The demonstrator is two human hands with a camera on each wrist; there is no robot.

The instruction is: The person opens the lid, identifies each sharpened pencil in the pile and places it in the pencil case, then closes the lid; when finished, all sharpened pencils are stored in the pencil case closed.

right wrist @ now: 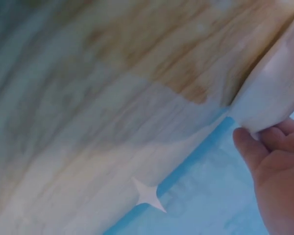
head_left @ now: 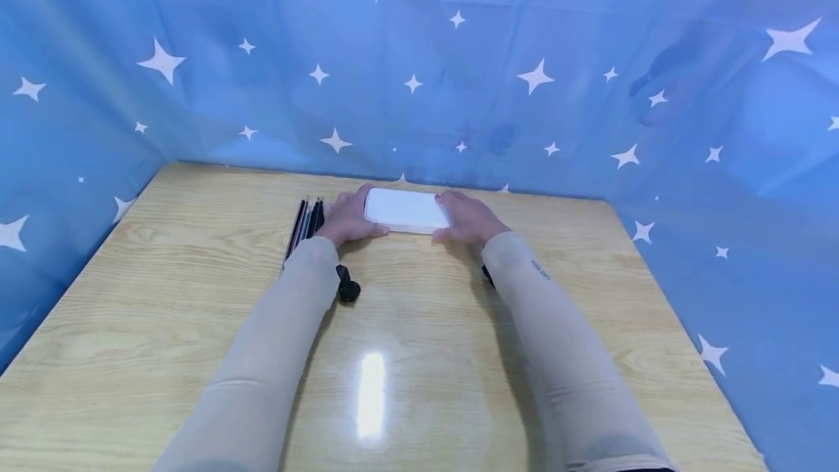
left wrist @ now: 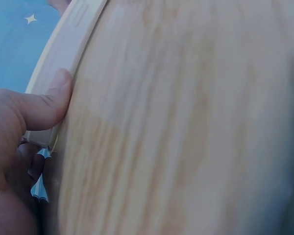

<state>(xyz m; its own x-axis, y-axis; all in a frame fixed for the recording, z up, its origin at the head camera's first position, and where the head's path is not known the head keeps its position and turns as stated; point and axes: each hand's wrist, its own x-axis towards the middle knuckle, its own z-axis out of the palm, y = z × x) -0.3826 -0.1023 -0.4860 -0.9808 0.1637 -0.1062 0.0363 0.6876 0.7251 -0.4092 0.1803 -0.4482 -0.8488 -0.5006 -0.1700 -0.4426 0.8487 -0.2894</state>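
One white, round-cornered box (head_left: pixel 405 209)

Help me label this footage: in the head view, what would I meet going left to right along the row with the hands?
Slim, mostly dark pen-like sticks → the person's bare left hand → a white, rectangular box with rounded corners → the person's bare right hand.

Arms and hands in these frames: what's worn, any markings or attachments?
Left sleeve and right sleeve: pale greyish, close-fitting, reaching the wrists. Small dark lettering on the right sleeve, too small to read. A black knobbed piece shows beside the left sleeve; attachment unclear. Left hand and right hand: no gloves.
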